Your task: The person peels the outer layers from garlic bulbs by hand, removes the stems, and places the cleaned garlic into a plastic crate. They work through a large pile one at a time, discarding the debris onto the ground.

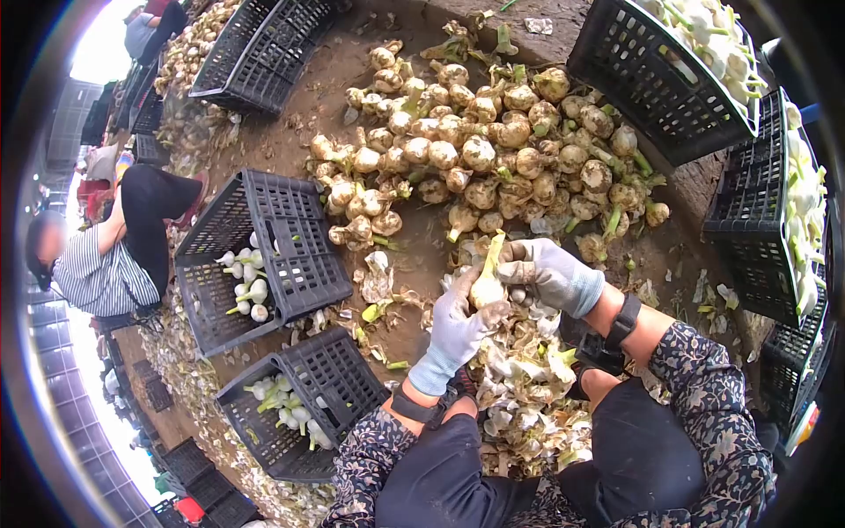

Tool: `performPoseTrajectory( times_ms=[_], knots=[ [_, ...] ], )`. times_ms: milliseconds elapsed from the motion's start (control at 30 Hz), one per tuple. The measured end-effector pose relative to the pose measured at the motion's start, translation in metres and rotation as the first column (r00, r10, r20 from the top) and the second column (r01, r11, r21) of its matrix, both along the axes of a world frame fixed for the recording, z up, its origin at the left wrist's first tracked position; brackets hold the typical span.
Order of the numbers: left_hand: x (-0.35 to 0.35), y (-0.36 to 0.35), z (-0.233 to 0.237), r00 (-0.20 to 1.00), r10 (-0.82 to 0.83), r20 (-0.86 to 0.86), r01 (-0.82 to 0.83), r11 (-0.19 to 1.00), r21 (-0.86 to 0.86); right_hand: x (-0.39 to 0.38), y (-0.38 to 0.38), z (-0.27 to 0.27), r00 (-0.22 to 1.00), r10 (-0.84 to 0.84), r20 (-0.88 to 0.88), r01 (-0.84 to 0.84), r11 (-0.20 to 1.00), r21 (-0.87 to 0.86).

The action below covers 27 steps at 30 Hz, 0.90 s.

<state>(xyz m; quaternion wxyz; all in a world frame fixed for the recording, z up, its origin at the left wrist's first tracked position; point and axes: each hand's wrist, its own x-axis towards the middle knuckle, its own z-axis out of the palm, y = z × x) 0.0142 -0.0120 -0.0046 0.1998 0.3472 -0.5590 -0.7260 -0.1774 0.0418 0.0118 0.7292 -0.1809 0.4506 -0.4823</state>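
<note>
In the middle of the head view, my gloved left hand (pixel 453 327) is closed around a garlic bulb (pixel 487 290), its yellowish stem pointing up. My gloved right hand (pixel 553 275) has its fingers pinched against the side of the same bulb, by the base of the stem. The fingertips hide exactly which part it grips. Just beyond both hands lies a heap of unpeeled garlic bulbs (pixel 480 154) with dirty brown skins. Loose papery garlic skins (pixel 519 396) cover the ground below my hands, between my knees.
Two black crates (pixel 304 255) (pixel 343 374) on the left, tipped toward me, hold some cleaned white garlic. Crates (pixel 660 79) (pixel 748 211) full of white garlic stand on the right. Another crate (pixel 264 57) is at the upper left. A person in a striped shirt (pixel 110 273) sits at the left.
</note>
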Motion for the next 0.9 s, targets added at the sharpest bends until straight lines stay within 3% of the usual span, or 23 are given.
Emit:
performPoseTrajectory(
  times_ms=[133, 233, 300, 333, 367, 433, 467, 500, 533, 567, 600, 633, 667, 700, 767, 833, 900],
  knots=[
    [0.002, -0.004, -0.001, 0.999, -0.034, -0.038, 0.036, 0.998, 0.050, 0.000, -0.003, 0.008, 1.000, -0.009, -0.001, 0.009, 1.000, 0.005],
    [0.003, -0.003, 0.006, 0.991, 0.007, -0.135, 0.020, 0.980, 0.197, -0.001, -0.001, 0.004, 0.998, -0.008, -0.055, 0.006, 0.999, -0.032],
    [0.002, -0.010, 0.013, 0.935, 0.117, -0.335, 0.109, 0.804, 0.585, 0.000, 0.000, -0.003, 0.994, -0.004, -0.110, -0.002, 0.999, -0.049],
    [-0.004, -0.014, 0.026, 0.914, 0.139, -0.380, 0.165, 0.729, 0.664, 0.001, 0.001, -0.006, 0.934, 0.002, -0.357, -0.073, 0.980, -0.185],
    [-0.005, -0.018, 0.023, 0.914, 0.141, -0.380, 0.164, 0.729, 0.665, 0.002, 0.001, -0.008, 0.814, -0.030, -0.580, -0.175, 0.940, -0.294],
    [-0.006, -0.026, 0.021, 0.951, -0.092, -0.295, 0.232, 0.843, 0.485, 0.000, 0.001, -0.009, 0.877, -0.036, -0.479, -0.103, 0.960, -0.261],
    [-0.011, -0.018, 0.021, 0.953, -0.026, -0.303, 0.137, 0.926, 0.352, -0.002, 0.002, -0.010, 0.928, -0.053, -0.369, -0.031, 0.975, -0.219],
    [-0.009, -0.018, 0.016, 0.953, -0.026, -0.303, 0.137, 0.926, 0.351, -0.003, 0.003, -0.012, 0.964, -0.079, -0.254, 0.037, 0.985, -0.167],
    [-0.006, -0.018, 0.008, 0.988, -0.096, -0.119, 0.100, 0.995, 0.027, -0.013, 0.004, -0.012, 0.946, 0.035, -0.321, -0.095, 0.981, -0.171],
    [-0.003, -0.018, 0.002, 0.992, -0.099, 0.081, 0.119, 0.946, -0.301, -0.015, 0.007, -0.011, 0.947, 0.033, -0.320, -0.092, 0.981, -0.171],
    [-0.008, -0.016, 0.002, 0.999, -0.040, 0.026, 0.047, 0.913, -0.405, -0.016, 0.006, 0.005, 0.965, 0.092, -0.247, -0.114, 0.990, -0.077],
    [-0.008, -0.015, 0.002, 0.999, -0.040, 0.026, 0.047, 0.914, -0.404, -0.016, 0.005, 0.018, 0.975, 0.143, -0.167, -0.143, 0.990, 0.015],
    [-0.008, -0.014, 0.002, 0.995, -0.013, 0.098, 0.059, 0.871, -0.488, -0.011, 0.002, 0.025, 0.947, 0.117, -0.300, -0.132, 0.991, -0.032],
    [-0.010, -0.014, 0.006, 0.986, 0.021, 0.167, 0.078, 0.820, -0.568, -0.008, 0.002, 0.025, 0.947, 0.117, -0.300, -0.132, 0.991, -0.032],
    [-0.011, -0.010, 0.016, 0.971, 0.044, 0.236, 0.118, 0.768, -0.629, -0.001, 0.002, 0.017, 0.827, 0.136, -0.545, -0.181, 0.983, -0.029],
    [-0.012, -0.009, 0.020, 0.951, 0.074, 0.301, 0.161, 0.712, -0.684, 0.010, 0.001, 0.013, 0.791, 0.083, -0.606, -0.126, 0.992, -0.029],
    [-0.011, -0.008, 0.020, 0.945, 0.101, 0.310, 0.157, 0.691, -0.705, 0.014, 0.000, 0.018, 0.547, 0.124, -0.828, -0.152, 0.987, 0.047]
  ],
)
